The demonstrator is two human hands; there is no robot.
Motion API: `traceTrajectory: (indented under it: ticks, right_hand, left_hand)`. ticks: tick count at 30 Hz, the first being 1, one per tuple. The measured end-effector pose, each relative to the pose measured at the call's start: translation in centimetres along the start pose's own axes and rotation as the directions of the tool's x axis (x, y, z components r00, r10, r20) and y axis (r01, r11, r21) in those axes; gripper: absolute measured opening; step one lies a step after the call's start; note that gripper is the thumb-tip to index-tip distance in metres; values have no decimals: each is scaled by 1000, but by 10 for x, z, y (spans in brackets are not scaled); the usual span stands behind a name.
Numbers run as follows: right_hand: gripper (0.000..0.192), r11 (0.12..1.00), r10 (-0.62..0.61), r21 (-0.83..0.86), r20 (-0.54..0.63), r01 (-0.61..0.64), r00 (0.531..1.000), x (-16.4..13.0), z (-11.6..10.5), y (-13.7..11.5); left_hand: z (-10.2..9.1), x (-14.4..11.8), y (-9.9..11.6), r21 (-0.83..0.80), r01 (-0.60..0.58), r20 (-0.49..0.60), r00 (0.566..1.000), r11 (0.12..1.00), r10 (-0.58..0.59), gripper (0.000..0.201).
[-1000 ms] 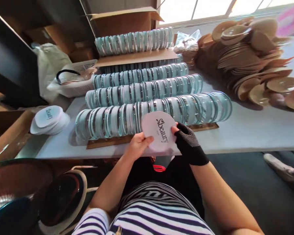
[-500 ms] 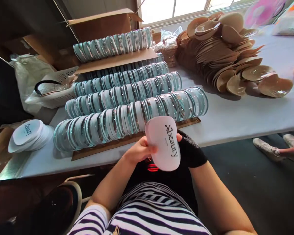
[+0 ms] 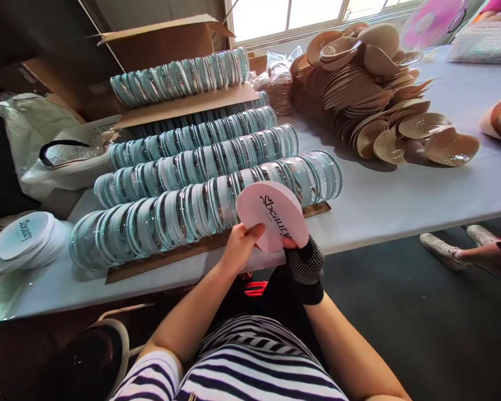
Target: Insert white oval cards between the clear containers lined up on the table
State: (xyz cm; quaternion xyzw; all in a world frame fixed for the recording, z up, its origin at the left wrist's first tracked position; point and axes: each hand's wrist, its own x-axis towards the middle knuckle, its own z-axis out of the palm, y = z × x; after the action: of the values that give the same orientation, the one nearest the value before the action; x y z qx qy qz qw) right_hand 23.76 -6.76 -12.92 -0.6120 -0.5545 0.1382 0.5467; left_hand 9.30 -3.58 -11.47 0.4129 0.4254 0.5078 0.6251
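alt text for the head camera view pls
A bare left hand and black-gloved right hand hold a pink round card printed "beauty" above a pale table bearing rows of clear round cases and tan pads.

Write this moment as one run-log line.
left hand: holds pink card | right hand: gloved, holds card | behind: rows of clear cases

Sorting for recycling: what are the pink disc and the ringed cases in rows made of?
Pink disc: looks like matte printed card, thin and flat with a black logo. Cases: apparently clear glossy plastic, see-through with bright glints. Both are guesses from looks.
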Motion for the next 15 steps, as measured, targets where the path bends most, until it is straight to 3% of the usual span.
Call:
traceTrajectory:
  ticks: [2, 4, 6, 8, 9, 11, 13, 15]
  right_hand:
    - [43, 995, 97, -3, -167, -99, 981, 16, -8, 3]
    - [47, 988, 131, -18, -397, -150, 908, 42, -29, 11]
    - [52, 977, 121, -77, -579, -201, 806, 71, -59, 23]
    - [58, 933, 100, -208, -633, -293, 768, 93, -90, 33]
    - [58, 896, 87, -294, -617, -332, 782, 100, -103, 36]
    - [56, 823, 48, -474, -493, -314, 869, 104, -122, 39]
    - [52, 779, -23, -600, -316, -181, 948, 101, -130, 36]
    - [49, 732, -92, -681, -153, -38, 984, 97, -134, 31]
  left_hand:
    - [10, -3, -4, -92, 6, 14, 1000, 996, -5, 36]
    - [20, -2, 4, -156, -16, 2, 1000, 988, 16, 32]
    - [32, 9, 25, -238, -76, -41, 997, 968, 68, 31]
    - [49, 33, 54, -314, -162, -73, 987, 936, 146, 33]
    - [60, 50, 69, -339, -200, -66, 980, 919, 189, 33]
    - [89, 87, 93, -373, -230, -3, 969, 899, 247, 25]
    - [122, 125, 106, -372, -225, 83, 958, 900, 274, 14]
    - [151, 155, 109, -338, -199, 169, 949, 920, 267, 9]
